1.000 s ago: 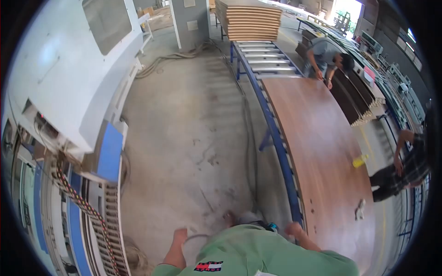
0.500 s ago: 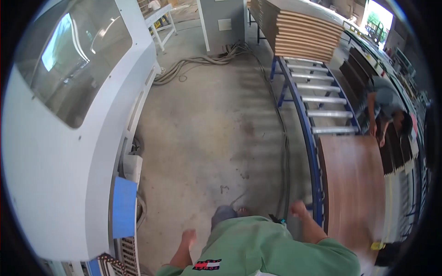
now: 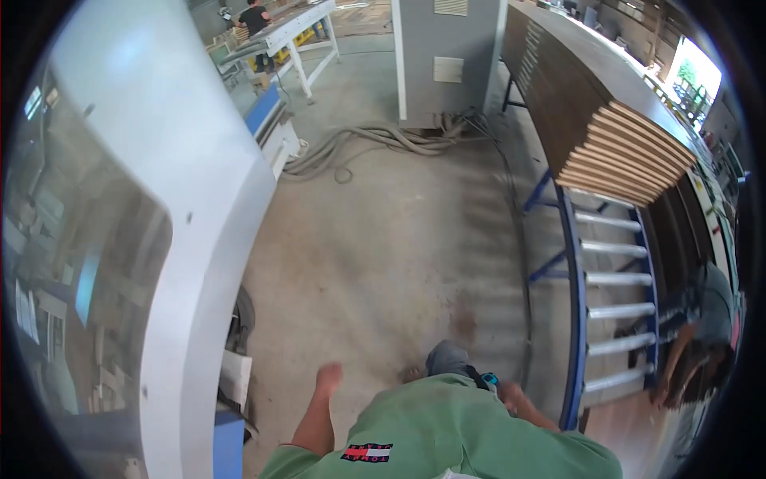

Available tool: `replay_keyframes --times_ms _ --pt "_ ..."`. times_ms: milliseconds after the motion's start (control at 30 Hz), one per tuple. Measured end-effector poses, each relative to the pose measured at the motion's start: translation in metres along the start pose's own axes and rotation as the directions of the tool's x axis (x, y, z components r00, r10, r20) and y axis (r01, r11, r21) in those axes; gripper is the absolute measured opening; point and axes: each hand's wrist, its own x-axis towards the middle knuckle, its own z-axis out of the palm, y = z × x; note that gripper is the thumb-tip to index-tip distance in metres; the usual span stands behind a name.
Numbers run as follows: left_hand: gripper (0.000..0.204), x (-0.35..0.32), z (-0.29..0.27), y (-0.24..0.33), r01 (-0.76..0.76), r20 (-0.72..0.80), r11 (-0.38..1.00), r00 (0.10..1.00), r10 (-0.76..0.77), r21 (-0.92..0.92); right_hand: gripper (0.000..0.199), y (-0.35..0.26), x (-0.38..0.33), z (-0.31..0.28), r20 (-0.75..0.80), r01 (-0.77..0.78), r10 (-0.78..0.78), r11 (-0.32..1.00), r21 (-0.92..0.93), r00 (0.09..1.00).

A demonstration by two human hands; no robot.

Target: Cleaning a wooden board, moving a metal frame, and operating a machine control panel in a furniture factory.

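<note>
My left hand hangs out in front of my left side, over the concrete floor. It is blurred, its fingers run together, and no object shows in it. My right hand is low beside my right hip, near a small teal and black item at my waist. Its fingers are too smeared to make out. Neither hand touches the white machine housing on the left or the roller conveyor on the right.
Dark panels with pale edges are stacked on the conveyor's far part. A brown board lies at its near end, by a bent-over person. Hoses cross the floor before a grey cabinet. Another person stands far left.
I have walked forward: cabinet, hoses and panel stack are nearer, and the brown board has dropped toward the lower edge. My left arm has swung forward; my right hand has drawn back toward my hip.
</note>
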Motion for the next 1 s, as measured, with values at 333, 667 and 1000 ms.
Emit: replay_keyframes --times_ms 333,667,1000 --pt "0.034 0.474 -0.138 -0.026 0.272 -0.079 0.463 0.789 -0.609 -0.844 0.014 0.036 0.327 -0.28 -0.077 -0.056 0.059 0.997 0.047 0.995" --pt "0.039 0.56 -0.149 -0.001 0.586 0.608 0.669 0.755 -0.245 -0.458 0.015 -0.301 0.664 -0.947 -0.491 0.19 0.237 0.717 0.671 0.839" --pt "0.043 1.105 -0.48 -0.152 0.455 0.039 0.553 0.795 -0.605 -0.698 0.019 -0.348 0.957 -0.973 0.248 -0.336 0.227 0.605 0.722 0.942"
